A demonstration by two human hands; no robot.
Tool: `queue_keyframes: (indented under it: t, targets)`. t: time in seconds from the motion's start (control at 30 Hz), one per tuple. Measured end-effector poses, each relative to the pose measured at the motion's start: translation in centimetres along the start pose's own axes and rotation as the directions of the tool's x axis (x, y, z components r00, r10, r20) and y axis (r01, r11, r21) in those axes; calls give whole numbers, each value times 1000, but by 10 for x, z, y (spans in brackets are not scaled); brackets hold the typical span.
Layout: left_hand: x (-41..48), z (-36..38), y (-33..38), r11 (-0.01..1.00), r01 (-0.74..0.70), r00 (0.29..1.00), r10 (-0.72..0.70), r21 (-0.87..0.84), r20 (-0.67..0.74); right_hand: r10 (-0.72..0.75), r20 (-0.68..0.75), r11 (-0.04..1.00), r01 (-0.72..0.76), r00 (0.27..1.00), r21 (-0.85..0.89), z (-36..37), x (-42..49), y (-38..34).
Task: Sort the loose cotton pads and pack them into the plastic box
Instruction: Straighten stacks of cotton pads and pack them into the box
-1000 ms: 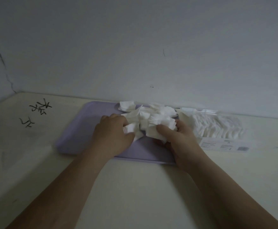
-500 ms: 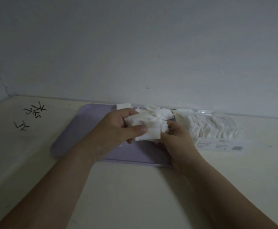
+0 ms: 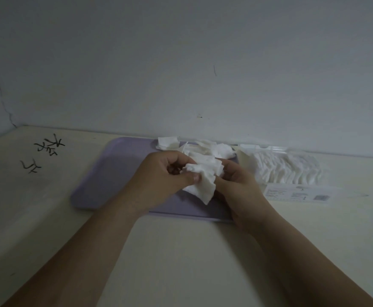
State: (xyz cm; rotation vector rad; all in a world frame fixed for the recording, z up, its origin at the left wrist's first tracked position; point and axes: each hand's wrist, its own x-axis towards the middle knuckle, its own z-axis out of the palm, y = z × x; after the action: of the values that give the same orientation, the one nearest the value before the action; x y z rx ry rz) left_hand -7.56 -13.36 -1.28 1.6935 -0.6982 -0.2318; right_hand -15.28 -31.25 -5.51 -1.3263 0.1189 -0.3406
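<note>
Cotton pads (image 3: 204, 181) now in left hand (image 3: 159, 175)

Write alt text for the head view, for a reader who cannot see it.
A left hand and right hand hold a bunch of cotton pads over a lilac tray on a table. Loose pads lie at the tray's far edge; a clear plastic box of packed pads sits to its right.

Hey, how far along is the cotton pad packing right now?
Well underway. Done: a row of packed pads sits in the plastic box right of the purple tray. In hand: the left hand and right hand grip a bunch of pads above the tray. Left: a small pile of loose pads at the tray's far edge, plus this bunch, has yet to go in.
</note>
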Motion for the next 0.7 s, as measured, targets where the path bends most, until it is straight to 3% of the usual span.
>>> queue_keyframes:
  t: [0.13,0.3,0.5,0.7]
  targets:
    - [4,8,-5,992,-15,978,40,122,-206,20,-46,1000,-21,999,-9,-1,1,-1]
    - [2,18,-3,986,-89,979,113,143,-170,93,-44,990,-87,995,108,5,-5,-15]
    - [0,22,-2,980,-110,962,147,163,-231,95,-157,988,-74,983,137,7,-4,-13]
    - [-1,25,0,980,-141,964,169,140,-208,122,-179,983,-94,976,159,8,-5,-15]
